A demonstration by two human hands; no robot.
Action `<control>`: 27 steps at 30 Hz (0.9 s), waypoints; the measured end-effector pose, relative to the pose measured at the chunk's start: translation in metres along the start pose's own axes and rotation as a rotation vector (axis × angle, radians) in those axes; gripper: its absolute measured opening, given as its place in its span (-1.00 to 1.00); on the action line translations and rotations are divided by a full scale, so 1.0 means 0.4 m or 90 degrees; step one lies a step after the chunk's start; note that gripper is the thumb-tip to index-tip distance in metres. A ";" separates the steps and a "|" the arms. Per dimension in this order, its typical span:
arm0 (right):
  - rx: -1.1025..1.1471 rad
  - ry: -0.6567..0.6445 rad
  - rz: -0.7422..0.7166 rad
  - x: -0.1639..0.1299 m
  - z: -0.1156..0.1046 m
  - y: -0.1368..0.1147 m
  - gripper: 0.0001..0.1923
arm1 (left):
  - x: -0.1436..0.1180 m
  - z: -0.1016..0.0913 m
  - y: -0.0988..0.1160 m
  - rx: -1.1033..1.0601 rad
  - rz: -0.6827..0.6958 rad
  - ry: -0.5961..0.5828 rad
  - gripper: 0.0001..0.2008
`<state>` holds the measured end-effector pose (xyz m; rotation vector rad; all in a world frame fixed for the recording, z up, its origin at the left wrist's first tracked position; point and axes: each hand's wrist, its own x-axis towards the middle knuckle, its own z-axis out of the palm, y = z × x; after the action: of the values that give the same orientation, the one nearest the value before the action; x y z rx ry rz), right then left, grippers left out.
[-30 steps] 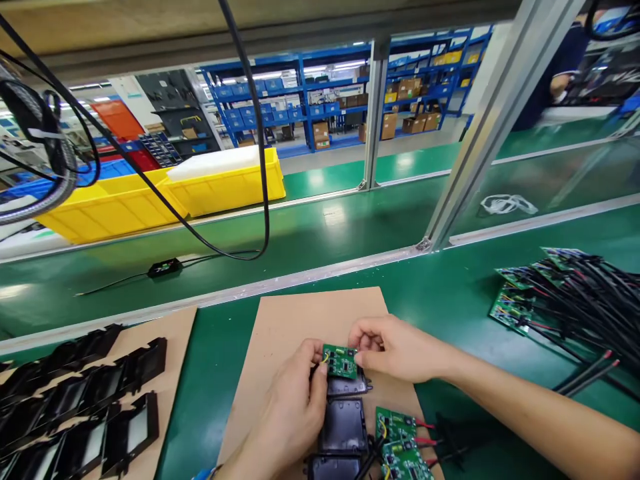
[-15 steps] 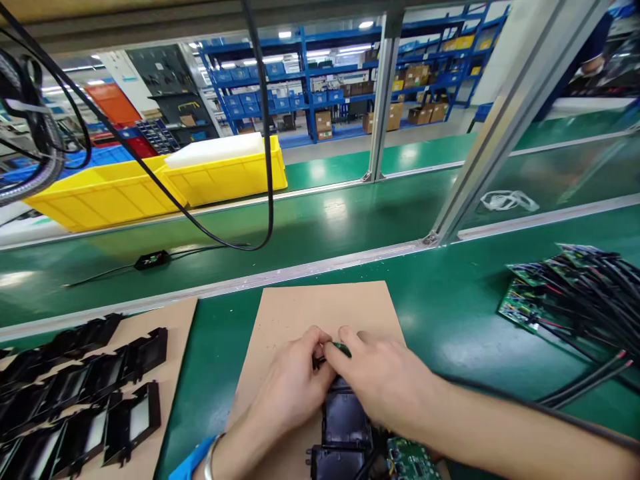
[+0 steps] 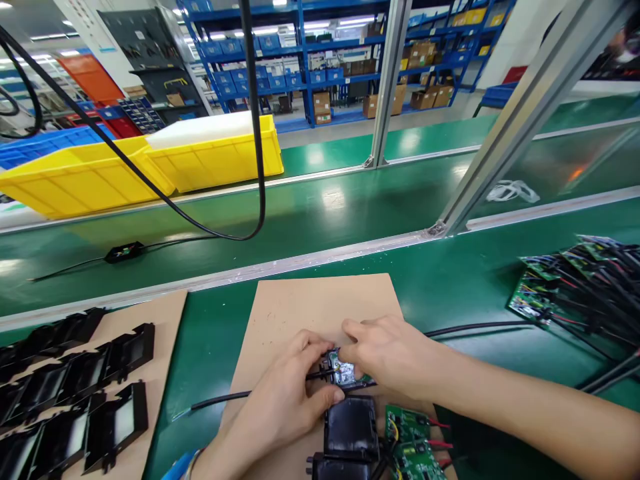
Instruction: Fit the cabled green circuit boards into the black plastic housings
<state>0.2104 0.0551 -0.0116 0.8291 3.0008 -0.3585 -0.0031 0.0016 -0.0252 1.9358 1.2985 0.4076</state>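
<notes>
My left hand (image 3: 285, 393) and my right hand (image 3: 385, 357) meet over a small green circuit board (image 3: 344, 370) that sits in a black plastic housing on a brown cardboard sheet (image 3: 320, 307). Both hands pinch the board and housing from either side. A black cable (image 3: 225, 399) runs out to the left from under my left hand, and another black cable (image 3: 470, 327) leads off to the right. A second black housing (image 3: 350, 427) lies just below, with two more green boards (image 3: 410, 440) with red wires beside it.
Several black plastic frames (image 3: 75, 393) lie on a second cardboard sheet at the left. A pile of green boards with black wires (image 3: 580, 287) sits at the right. Beyond an aluminium rail lies a green conveyor with a small black device (image 3: 123, 252), and yellow bins (image 3: 150, 163) stand behind.
The board, held up between my fingers a second ago, now sits down in the black housing. Black cables now stretch left and right of my hands. The view has shifted slightly.
</notes>
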 end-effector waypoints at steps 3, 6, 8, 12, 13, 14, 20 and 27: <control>0.025 0.009 -0.001 0.000 0.002 -0.009 -0.92 | -0.019 0.025 0.005 -0.013 -0.035 0.020 -0.58; 0.055 0.008 0.002 0.000 0.002 -0.017 -0.90 | -0.034 0.028 0.010 -0.031 -0.053 0.017 -0.57; 0.067 0.003 0.008 -0.001 0.004 -0.020 -0.95 | -0.042 0.014 0.006 -0.036 -0.065 -0.005 -0.54; 0.095 0.000 0.038 -0.005 0.018 -0.019 -0.87 | -0.039 -0.023 -0.018 -0.106 -0.180 -0.094 -0.78; 0.103 0.002 0.043 -0.005 0.023 -0.018 -0.87 | -0.033 -0.030 -0.023 -0.151 -0.219 -0.131 -0.84; 0.112 0.003 0.044 -0.005 0.028 -0.017 -0.88 | -0.025 -0.035 -0.026 -0.199 -0.251 -0.168 -0.83; 0.144 0.024 0.039 -0.002 0.041 -0.014 -0.90 | 0.005 -0.035 0.013 -0.212 -0.239 -0.151 -0.88; 0.155 0.051 0.045 -0.005 0.039 -0.016 -0.90 | -0.030 0.026 -0.006 0.203 0.126 0.196 -0.84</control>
<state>0.2080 0.0453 -0.0253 0.9850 3.0314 -0.7161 -0.0034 -0.0127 -0.0322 2.3519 1.4379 0.6504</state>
